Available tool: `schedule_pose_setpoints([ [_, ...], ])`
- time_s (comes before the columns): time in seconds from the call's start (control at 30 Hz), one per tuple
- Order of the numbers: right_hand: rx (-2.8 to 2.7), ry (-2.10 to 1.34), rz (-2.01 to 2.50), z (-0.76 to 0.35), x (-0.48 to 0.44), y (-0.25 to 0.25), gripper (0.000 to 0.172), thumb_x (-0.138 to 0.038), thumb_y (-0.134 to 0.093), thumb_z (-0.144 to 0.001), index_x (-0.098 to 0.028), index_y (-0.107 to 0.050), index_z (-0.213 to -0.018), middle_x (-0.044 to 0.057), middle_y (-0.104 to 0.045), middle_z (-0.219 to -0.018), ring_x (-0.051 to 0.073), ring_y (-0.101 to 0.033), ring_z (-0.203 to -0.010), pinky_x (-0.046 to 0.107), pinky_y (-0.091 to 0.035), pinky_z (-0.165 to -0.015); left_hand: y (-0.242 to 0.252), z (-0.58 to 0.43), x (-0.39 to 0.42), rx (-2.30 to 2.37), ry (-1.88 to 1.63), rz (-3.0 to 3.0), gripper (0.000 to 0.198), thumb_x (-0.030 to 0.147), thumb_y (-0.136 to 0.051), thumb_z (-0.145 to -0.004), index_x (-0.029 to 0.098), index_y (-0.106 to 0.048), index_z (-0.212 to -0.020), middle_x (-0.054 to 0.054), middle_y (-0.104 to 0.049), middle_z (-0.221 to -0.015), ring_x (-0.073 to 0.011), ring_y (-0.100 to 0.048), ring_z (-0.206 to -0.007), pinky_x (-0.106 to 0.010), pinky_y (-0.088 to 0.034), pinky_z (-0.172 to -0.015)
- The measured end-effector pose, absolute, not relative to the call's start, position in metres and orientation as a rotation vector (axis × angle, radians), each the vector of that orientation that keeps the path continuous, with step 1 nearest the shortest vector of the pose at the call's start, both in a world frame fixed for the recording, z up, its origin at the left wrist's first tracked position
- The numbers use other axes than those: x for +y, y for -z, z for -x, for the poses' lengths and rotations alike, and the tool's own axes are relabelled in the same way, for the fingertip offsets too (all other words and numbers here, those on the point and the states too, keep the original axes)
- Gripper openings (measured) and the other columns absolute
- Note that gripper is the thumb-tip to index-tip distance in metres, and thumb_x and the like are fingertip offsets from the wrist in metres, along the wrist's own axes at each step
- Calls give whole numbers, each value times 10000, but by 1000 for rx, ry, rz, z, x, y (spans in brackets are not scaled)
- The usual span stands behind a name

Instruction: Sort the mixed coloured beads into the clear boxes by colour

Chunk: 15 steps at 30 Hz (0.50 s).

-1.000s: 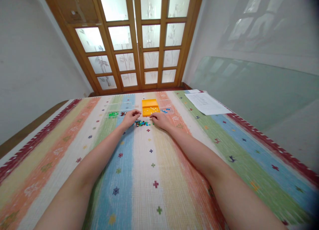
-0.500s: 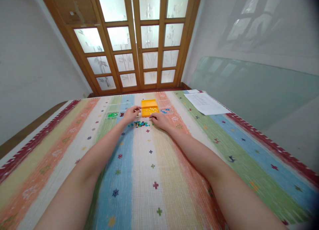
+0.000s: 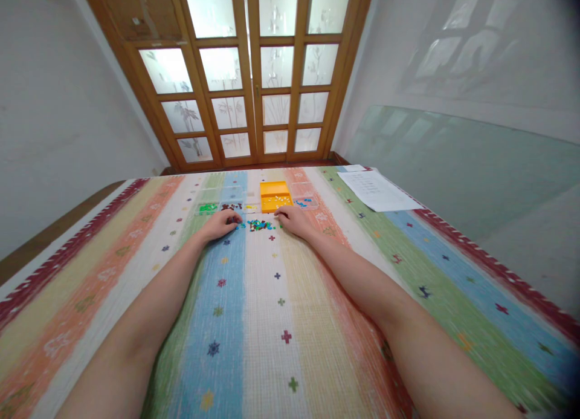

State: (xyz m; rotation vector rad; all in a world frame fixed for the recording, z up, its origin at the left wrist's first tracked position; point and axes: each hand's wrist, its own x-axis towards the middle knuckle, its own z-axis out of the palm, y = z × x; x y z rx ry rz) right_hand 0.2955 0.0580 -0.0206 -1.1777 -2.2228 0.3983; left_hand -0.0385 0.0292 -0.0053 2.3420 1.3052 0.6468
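Note:
A small pile of mixed blue, green and dark pieces [image 3: 260, 225] lies on the striped cloth. At its left edge is my left hand [image 3: 220, 224], fingers curled together near a few blue pieces; anything between the fingertips is too small to tell. My right hand [image 3: 292, 219] rests to the right of the pile, fingers bent, just in front of an open yellow box [image 3: 274, 189] with white pieces in it. Clear boxes flank it: one with green pieces [image 3: 208, 208], one with dark red pieces [image 3: 231, 206], one with yellow pieces [image 3: 251, 207], and one with blue pieces [image 3: 304, 202].
The striped tablecloth [image 3: 267, 322] covers the table. Printed white paper [image 3: 378, 190] lies at the right rear. Beyond the table stand wooden doors with glass panes [image 3: 276, 110], and a pale glass sheet [image 3: 453, 159] leans along the right wall.
My left hand has moved left and nearer, from beside the yellow box to the pile's left edge, uncovering the dark red and yellow pieces. My right hand stays nearly still.

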Motion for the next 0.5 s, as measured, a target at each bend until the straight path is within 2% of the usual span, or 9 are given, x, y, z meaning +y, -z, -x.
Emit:
schedule_pose_setpoints([
  [0.2,-2217,-413,1184,-296,59,22,254,-158,-557,-963,-210,-781,-1071,57,-786,-1109,206,-690,-1015,304,-489,-915,1,32,21,1313,-596,-2457,265,293,-636,-822,245,-765,-1048,-76,-671,-1033,-235,-636,-986,-385,-510,-952],
  [0.5,-2214,-402,1169,-296,61,25,239,-155,-570,-953,-211,-780,-1052,49,-787,-1092,198,-691,-992,295,-484,-899,10,18,16,1478,-677,-2444,152,272,-605,-875,214,-737,-923,-71,-660,-970,-234,-625,-937,-372,-497,-890],
])
